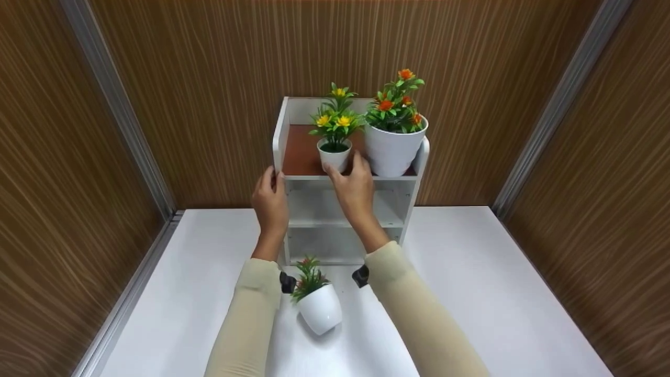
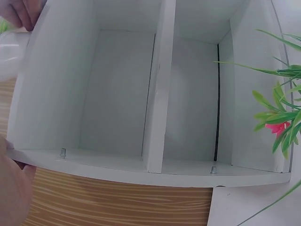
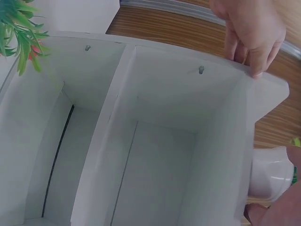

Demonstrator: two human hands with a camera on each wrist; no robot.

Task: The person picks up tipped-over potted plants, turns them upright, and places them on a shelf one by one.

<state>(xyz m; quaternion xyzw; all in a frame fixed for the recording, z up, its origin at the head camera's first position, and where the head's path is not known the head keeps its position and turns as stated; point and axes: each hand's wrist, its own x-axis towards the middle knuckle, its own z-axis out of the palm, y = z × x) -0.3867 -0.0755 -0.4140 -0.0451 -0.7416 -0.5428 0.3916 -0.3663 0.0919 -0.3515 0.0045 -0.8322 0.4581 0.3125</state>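
A small white pot (image 1: 335,158) with yellow flowers stands on the brown top of a white shelf unit (image 1: 319,203), close to its front edge. My right hand (image 1: 357,191) holds this pot, thumb on one side and fingers on the other. With thumb and fingers, my left hand (image 1: 272,201) grips the front edge of the unit's left side wall, also seen in the right wrist view (image 3: 256,35). Beside the small pot, at the right end of the top, stands a larger white pot (image 1: 393,152) with orange flowers.
On the white table (image 1: 455,293), a third white pot (image 1: 320,309) with reddish flowers leans over between the forearms, in front of the unit. Two open compartments lie below the unit's top. Wood-grained panels (image 1: 209,104) enclose the back and both sides.
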